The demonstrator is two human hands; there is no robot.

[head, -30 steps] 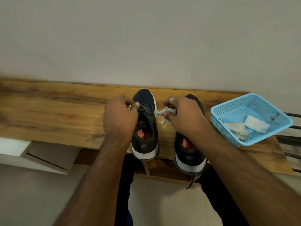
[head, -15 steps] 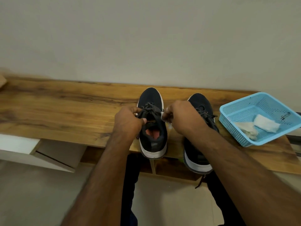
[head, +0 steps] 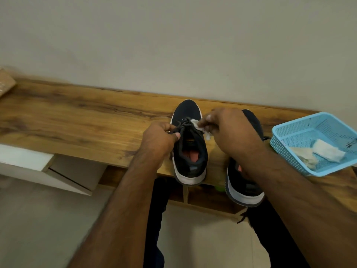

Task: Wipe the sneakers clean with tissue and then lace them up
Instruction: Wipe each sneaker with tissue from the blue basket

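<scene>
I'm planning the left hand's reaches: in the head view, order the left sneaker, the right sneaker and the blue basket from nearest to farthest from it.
From the left hand:
1. Left sneaker, right beside it; its fingers pinch the lace.
2. Right sneaker, further right, partly under the right forearm.
3. Blue basket, at the far right end of the bench.

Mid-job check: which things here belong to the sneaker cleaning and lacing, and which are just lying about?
In the job:
- left sneaker, its laces pinched by the left hand
- tissue held by the right hand
- right sneaker

Lying about:
- blue basket holding two used-looking wads
- wooden bench
- brown object at the far left edge
</scene>
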